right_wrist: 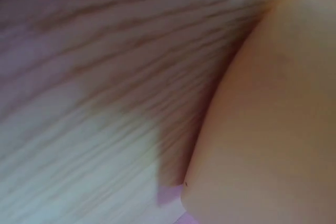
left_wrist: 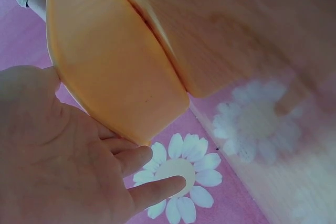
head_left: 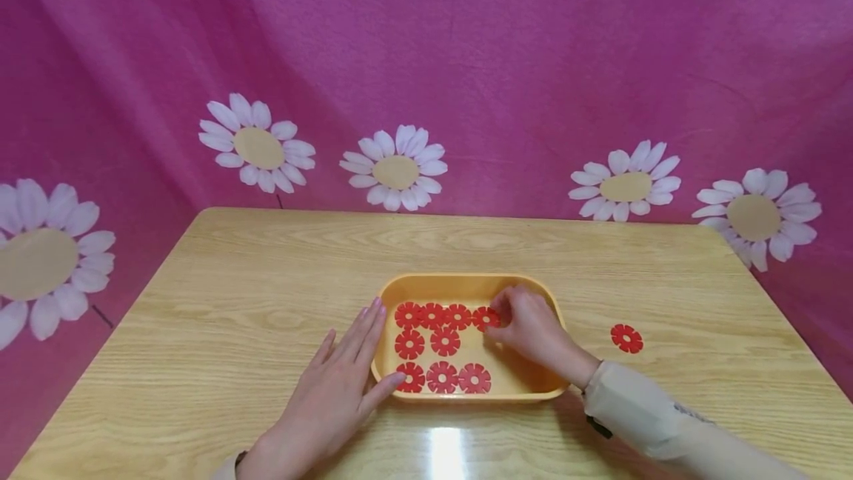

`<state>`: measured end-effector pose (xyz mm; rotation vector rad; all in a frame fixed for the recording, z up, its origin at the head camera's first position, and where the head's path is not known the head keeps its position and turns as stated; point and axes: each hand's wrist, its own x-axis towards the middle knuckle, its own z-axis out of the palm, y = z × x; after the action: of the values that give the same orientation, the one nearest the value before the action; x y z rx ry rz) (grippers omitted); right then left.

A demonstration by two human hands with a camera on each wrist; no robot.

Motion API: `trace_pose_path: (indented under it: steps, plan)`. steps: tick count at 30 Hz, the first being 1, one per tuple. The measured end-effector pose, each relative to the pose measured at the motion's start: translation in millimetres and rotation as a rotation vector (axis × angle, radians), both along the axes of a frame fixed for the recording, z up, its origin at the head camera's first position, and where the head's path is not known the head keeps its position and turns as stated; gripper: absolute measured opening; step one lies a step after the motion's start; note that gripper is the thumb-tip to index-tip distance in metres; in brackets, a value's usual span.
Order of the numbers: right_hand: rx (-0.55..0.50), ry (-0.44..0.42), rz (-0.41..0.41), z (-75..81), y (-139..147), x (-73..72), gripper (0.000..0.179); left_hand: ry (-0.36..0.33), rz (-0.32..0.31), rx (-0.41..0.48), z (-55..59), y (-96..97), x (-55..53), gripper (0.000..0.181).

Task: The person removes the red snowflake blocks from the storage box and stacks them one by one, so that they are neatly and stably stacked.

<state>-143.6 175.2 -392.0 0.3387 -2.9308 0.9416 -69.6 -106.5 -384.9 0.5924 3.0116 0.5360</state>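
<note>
A yellow plastic tray [head_left: 466, 396] stands on the table with several red notched plastic discs [head_left: 443, 378] lying inside, in rows toward its left part. With thumb and fingertips, my right hand [head_left: 529, 324] pinches one red notched disc [head_left: 485, 318] at the right end of the back row. My left hand [head_left: 336, 387] rests on the tray's left rim, fingers straight and thumb reaching over the front-left corner. The left wrist view shows that palm and its fingers along the tray's outer wall [left_wrist: 121, 61]. From the right wrist only the tray's outside [right_wrist: 273, 114] is visible; the hand is hidden there.
One more red notched disc [head_left: 627, 338] lies on the wooden table [head_left: 266, 280] to the right of the tray. Behind the table hangs a pink cloth [head_left: 466, 58] printed with white daisies.
</note>
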Motion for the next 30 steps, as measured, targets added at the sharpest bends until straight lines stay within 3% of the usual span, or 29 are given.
trace_pose_path:
  steps: [6,30]
  plan:
    - [0.019,-0.045,-0.026,-0.1,-3.4,-0.3,0.032,-0.003,-0.001,-0.004,0.8,0.3,0.2,0.086]
    - [0.07,-0.037,0.01,-0.9,-5.7,-0.2,0.035,0.005,-0.001,-0.002,-0.3,0.7,0.7,0.085]
